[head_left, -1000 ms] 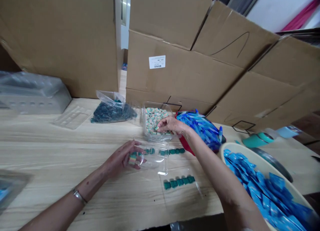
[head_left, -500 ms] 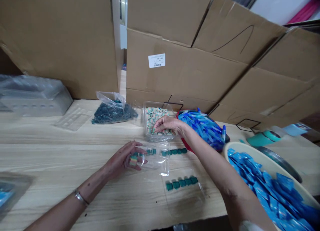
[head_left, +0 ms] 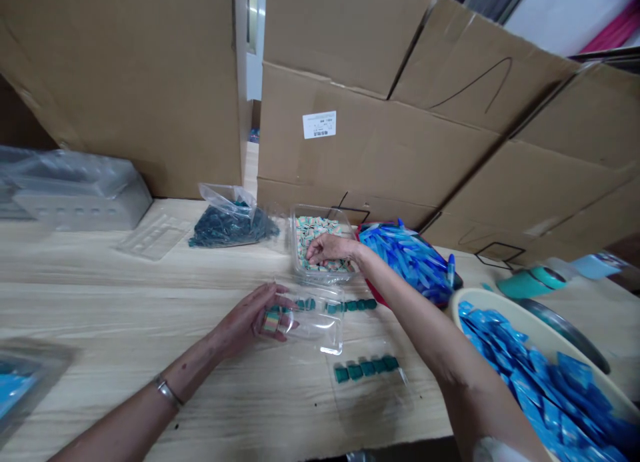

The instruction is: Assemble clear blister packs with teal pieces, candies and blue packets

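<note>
My left hand [head_left: 250, 319] rests on the wooden table [head_left: 125, 302] and grips the left end of a clear plastic tray [head_left: 320, 319], with a small striped block [head_left: 271, 321] between its fingers. My right hand [head_left: 331, 249] reaches into a clear tub [head_left: 300, 215] of small striped pieces, fingers curled down onto them. Whether it has picked one up is hidden. Rows of green blocks [head_left: 350, 305] sit in clear trays near the left hand, and another row of green blocks [head_left: 365, 369] lies closer to me.
Cardboard boxes [head_left: 380, 135] wall the back of the table. A clear bag of dark green pieces [head_left: 227, 225] lies at the back left. A red bowl of blue packets [head_left: 410, 255] and a cream basin of blue packets [head_left: 525, 369] stand right. Grey wrapped trays [head_left: 70, 189] sit far left.
My right hand has shifted slightly left and deeper into the tub of striped pieces. My left hand stays on the clear tray.
</note>
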A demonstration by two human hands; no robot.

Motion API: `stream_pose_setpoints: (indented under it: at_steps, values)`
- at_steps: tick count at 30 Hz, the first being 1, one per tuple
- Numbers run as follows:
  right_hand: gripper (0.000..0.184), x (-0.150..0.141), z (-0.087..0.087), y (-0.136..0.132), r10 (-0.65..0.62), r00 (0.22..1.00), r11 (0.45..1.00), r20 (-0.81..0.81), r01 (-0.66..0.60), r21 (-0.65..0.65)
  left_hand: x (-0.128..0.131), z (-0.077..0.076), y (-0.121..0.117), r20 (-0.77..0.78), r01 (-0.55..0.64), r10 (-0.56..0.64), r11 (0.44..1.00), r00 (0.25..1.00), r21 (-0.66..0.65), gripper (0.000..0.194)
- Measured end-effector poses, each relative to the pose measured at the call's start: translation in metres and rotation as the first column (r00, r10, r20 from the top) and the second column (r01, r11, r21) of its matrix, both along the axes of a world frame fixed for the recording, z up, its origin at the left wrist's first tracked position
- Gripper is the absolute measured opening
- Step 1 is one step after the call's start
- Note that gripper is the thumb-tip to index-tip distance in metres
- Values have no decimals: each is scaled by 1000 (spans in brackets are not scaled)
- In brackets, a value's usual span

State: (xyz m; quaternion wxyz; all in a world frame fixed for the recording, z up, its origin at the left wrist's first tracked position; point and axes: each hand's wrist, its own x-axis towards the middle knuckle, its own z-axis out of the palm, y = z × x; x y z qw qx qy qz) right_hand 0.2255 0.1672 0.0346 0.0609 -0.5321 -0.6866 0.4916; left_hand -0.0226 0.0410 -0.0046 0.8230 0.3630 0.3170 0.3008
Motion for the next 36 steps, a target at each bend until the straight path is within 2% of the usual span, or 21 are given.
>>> stream_pose_setpoints:
  at_steps: [5, 11, 15, 20, 23, 26, 30, 33, 36]
  values:
    - [21, -1, 4, -7, 51, 996, 989, 68, -59, 132, 0, -1, 0, 5, -13, 13, 1000, 1000, -2, 40]
    - [22, 3, -8, -12, 58, 998, 952, -19, -49, 303, 0, 0, 1, 24, -12, 12, 1000, 1000, 16, 39]
    - [27, 5, -10, -18, 97, 995, 942, -36, -80, 325, -1, 1, 0, 28, -16, 15, 999, 999, 31, 39]
    - [24, 2, -4, -30, 49, 999, 928, 2, -47, 369, -2, 0, 0, 25, -21, 21, 999, 999, 39, 39]
    - [26, 1, -3, -35, -38, 999, 942, -34, 47, 331, -2, 0, 0, 31, -24, 23, 999, 999, 37, 40]
    - [34, 4, 0, -38, -179, 972, 950, -149, 210, 229, -2, 0, 1, 28, -20, 19, 999, 999, 36, 41]
    - [39, 5, 18, -52, -340, 867, 889, -363, 423, 176, -2, -4, 2, 59, 6, -8, 999, 998, 34, 42]
    - [36, -10, 34, -78, -314, 842, 882, -439, 430, 192, -2, -6, 3, 111, 34, -37, 999, 993, 26, 43]
    - [33, -37, 41, -111, -237, 880, 922, -412, 337, 190, -2, -9, 3, 176, 51, -61, 997, 982, 59, 44]
